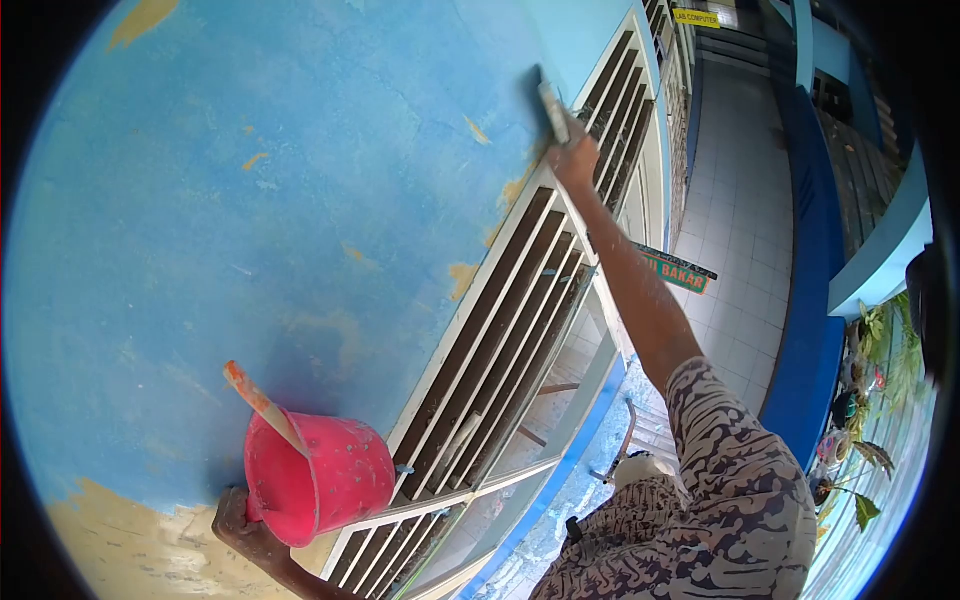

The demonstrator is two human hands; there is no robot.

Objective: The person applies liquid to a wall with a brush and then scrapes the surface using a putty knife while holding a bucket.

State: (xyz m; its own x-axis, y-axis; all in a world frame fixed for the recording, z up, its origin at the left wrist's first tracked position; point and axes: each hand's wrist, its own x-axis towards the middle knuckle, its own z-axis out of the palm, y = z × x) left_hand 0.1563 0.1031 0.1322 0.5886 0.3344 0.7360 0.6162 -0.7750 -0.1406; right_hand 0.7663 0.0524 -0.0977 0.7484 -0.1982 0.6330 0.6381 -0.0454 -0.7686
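Observation:
My right hand (574, 158) is closed around the pale handle of a flat tool (553, 112), whose dark, blurred end lies at the blue wall (330, 180) beside the white window frame. At the lower left, my left hand (245, 528) grips a red bucket (350, 475) near its rim. The bucket is tilted with its opening toward the left. A stick-like handle with an orange-stained end (262, 397) leans out over the rim. Tan patches (463, 280) show through the blue paint. What is inside the bucket cannot be made out.
Slatted louvres (500, 340) run diagonally beside the wall. A green sign with red letters (680, 272) juts out past my right forearm. To the right are a tiled corridor (735, 200), a blue ledge (805, 300) and plants (865, 510). A yellow sign (696, 18) hangs at the top.

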